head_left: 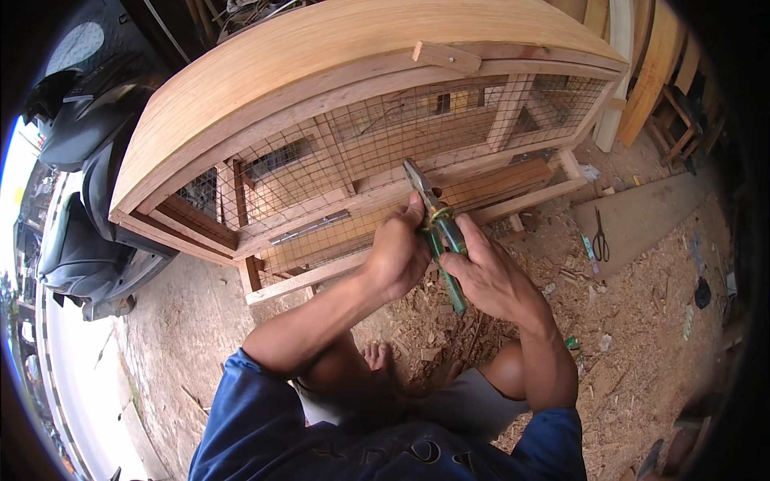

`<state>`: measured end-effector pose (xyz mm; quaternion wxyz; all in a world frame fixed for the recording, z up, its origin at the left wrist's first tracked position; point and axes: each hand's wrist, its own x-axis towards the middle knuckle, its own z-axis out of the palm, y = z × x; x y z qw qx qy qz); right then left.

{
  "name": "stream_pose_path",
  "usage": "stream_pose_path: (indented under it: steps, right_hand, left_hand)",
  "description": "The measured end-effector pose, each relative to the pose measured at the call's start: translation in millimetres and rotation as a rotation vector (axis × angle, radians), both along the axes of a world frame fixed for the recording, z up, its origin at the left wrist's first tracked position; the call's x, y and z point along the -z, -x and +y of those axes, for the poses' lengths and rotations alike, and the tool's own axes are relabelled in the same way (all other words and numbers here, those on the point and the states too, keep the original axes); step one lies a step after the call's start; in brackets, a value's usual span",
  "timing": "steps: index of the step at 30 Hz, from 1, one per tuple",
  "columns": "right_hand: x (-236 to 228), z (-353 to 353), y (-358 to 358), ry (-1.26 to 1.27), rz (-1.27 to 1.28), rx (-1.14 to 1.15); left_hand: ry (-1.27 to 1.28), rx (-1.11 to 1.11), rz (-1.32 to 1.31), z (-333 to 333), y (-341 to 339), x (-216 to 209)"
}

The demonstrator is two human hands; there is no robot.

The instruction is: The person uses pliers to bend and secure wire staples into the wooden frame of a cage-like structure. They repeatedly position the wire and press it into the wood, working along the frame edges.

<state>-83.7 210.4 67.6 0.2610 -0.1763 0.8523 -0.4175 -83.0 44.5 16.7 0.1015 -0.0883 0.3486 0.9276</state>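
Note:
In front of me stands a long wooden cage [265,96] with wire mesh [385,132] across its front. My right hand [493,276] is closed round the green handles of a pair of pliers [446,228]. Their metal jaws point up and away, in front of the cage's lower rail. My left hand [395,250] is closed right beside the pliers, its thumb up along the jaws; whatever lies between its fingers is hidden. A metal hinge [311,227] runs along the lower rail, and a small wooden turn latch [447,58] sits on the top edge.
Black-handled scissors [600,244] lie on a flat brown sheet [658,220] to the right. Wood shavings [626,345] cover the floor. Boards [654,72] lean at the far right, near a small wooden stool [672,128]. A dark motorbike [92,232] stands at the left.

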Motion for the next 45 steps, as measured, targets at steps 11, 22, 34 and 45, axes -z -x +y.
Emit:
stream_pose_path:
  steps: [11, 22, 34, 45]
  right_hand:
    - [-6, 0, 1, -0.031, 0.075, -0.099]
    - [-1, 6, 9, 0.070, -0.045, 0.003]
    - [-6, 1, 5, 0.069, 0.062, 0.075]
    - [1, 2, -2, 0.082, 0.003, 0.137]
  left_hand:
    - [-0.030, -0.004, -0.023, 3, 0, -2]
    - [-0.021, 0.039, -0.089, 7, -5, -15]
    - [-0.130, -0.032, -0.096, 13, 0, -12]
    - [-0.110, -0.012, -0.041, 12, -2, -8]
